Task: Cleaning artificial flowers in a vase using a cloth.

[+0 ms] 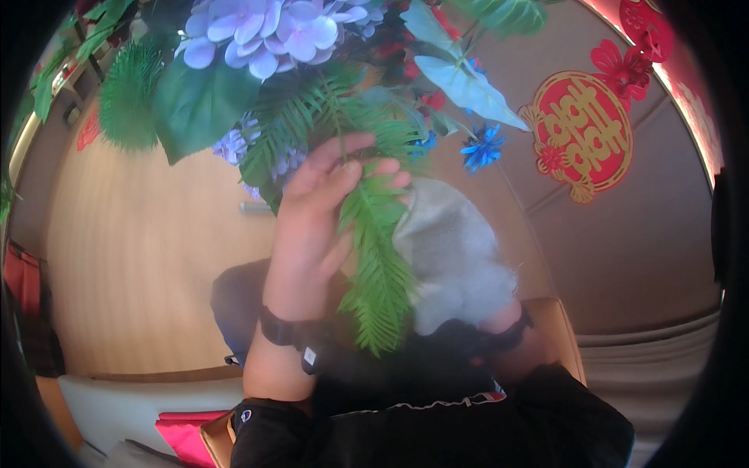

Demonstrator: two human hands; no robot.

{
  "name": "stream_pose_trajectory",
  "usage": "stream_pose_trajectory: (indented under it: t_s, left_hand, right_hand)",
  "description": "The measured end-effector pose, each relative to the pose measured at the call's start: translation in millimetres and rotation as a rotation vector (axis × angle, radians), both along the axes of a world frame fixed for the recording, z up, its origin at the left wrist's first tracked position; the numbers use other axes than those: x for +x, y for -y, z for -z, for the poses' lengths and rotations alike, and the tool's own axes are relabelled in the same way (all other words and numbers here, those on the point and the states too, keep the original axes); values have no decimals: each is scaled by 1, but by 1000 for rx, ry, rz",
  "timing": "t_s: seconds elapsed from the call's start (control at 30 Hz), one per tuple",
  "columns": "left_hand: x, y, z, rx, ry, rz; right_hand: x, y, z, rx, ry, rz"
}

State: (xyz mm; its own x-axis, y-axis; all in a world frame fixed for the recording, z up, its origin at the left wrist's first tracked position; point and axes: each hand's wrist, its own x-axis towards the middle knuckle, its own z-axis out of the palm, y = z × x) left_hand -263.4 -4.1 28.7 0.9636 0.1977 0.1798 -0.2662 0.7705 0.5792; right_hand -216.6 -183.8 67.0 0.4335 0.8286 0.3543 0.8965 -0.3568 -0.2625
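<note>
My left hand [327, 193] is raised at the centre, its fingers and thumb closed on a green artificial fern frond [380, 257] that hangs down towards my lap. Just right of the frond is a grey cloth [453, 234]; it covers my right hand, of which only the heel and wrist [503, 319] show, and the cloth's upper edge lies by my left fingertips. The fingers of my right hand are hidden. Above both hands stand lilac hydrangea blooms [263, 29], a broad green leaf [205, 105], pale pointed leaves [462, 88] and a blue flower [483, 146].
A red and gold paper decoration [582, 131] is on the brown wall at right, beside a grey curtain [649, 374]. Wooden floor [146, 263] spreads at left. A pale seat [146, 395] with a red item [187, 433] lies at lower left.
</note>
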Motion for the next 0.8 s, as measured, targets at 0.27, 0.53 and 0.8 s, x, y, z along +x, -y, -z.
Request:
stream_pose_trajectory:
  t_s: [0.27,0.53,0.8]
  left_hand:
    - [7,-2,7,-1,11,70]
    - [8,-5,10,-61,103,78]
    - [14,-3,14,-83,134,99]
  right_hand:
    - [-5,1,24,64,-72,101]
    - [-2,19,33,64,-156,333]
    - [21,56,8,203,13,251]
